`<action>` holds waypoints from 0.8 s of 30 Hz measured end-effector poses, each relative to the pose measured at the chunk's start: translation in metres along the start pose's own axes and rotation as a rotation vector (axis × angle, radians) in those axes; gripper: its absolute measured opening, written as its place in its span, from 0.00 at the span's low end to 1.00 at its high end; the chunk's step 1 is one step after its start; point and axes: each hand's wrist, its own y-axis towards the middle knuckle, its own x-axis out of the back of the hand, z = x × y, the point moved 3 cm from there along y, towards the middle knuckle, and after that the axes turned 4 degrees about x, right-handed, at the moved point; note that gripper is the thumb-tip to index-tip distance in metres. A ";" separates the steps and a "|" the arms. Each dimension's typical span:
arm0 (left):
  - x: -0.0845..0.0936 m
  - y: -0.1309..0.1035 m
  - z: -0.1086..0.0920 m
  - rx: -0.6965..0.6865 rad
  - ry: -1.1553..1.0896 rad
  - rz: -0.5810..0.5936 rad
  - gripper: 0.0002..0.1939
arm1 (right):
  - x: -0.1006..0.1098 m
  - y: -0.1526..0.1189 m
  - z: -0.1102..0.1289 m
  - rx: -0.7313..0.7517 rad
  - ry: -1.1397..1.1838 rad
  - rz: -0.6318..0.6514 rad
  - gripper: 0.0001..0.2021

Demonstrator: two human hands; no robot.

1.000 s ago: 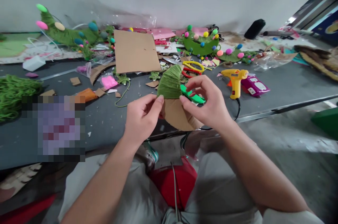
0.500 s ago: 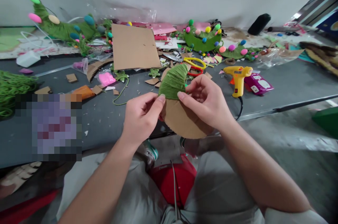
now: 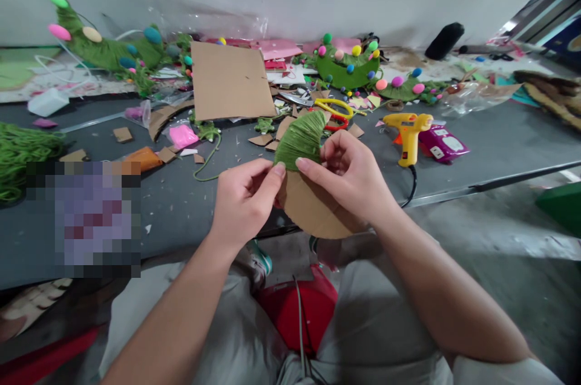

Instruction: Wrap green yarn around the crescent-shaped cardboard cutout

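A curved cardboard cutout (image 3: 318, 209) is held up over the table's front edge, its upper end wrapped in green yarn (image 3: 299, 140). My left hand (image 3: 245, 197) is closed on the left edge, thumb at the lower border of the yarn. On the other side my right hand (image 3: 349, 170) grips the piece, its thumb pressing the yarn's lower border and its fingers curled at the inner edge. The fingers behind the cardboard are partly hidden.
A yellow glue gun (image 3: 408, 131) stands right of my hands, its cord hanging off the edge. Scissors (image 3: 333, 112) and cardboard scraps lie behind. Further back are a cardboard sheet (image 3: 231, 82) and green crescents with pompoms (image 3: 347, 73). Green yarn (image 3: 27, 152) is piled at left.
My right thumb has slid slightly left along the yarn's lower border. The wrapped end has shifted a little to the right; my left hand stays nearly in place.
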 end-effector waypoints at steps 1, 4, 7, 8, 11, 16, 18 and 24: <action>0.000 0.000 0.000 -0.008 0.006 0.000 0.14 | 0.000 0.000 0.000 0.001 -0.008 -0.006 0.23; 0.000 0.000 0.000 -0.023 0.013 0.010 0.15 | -0.001 0.000 -0.001 0.010 -0.040 -0.019 0.23; -0.001 -0.001 0.000 -0.018 0.013 0.013 0.15 | -0.002 0.000 -0.003 0.012 -0.052 -0.012 0.23; 0.000 -0.001 -0.001 -0.016 0.017 0.010 0.15 | -0.001 0.000 -0.003 0.011 -0.052 -0.008 0.23; 0.000 -0.001 -0.002 -0.020 0.030 0.008 0.14 | 0.000 0.001 -0.002 0.014 -0.025 0.001 0.23; -0.001 0.000 -0.002 0.003 0.043 0.018 0.14 | 0.000 0.001 -0.001 0.022 -0.040 -0.002 0.22; -0.001 0.000 0.000 0.013 0.038 0.029 0.14 | -0.001 0.001 -0.002 0.023 -0.070 -0.008 0.23; -0.001 0.000 0.000 0.015 0.024 0.018 0.14 | 0.001 0.002 0.001 0.029 -0.052 0.023 0.23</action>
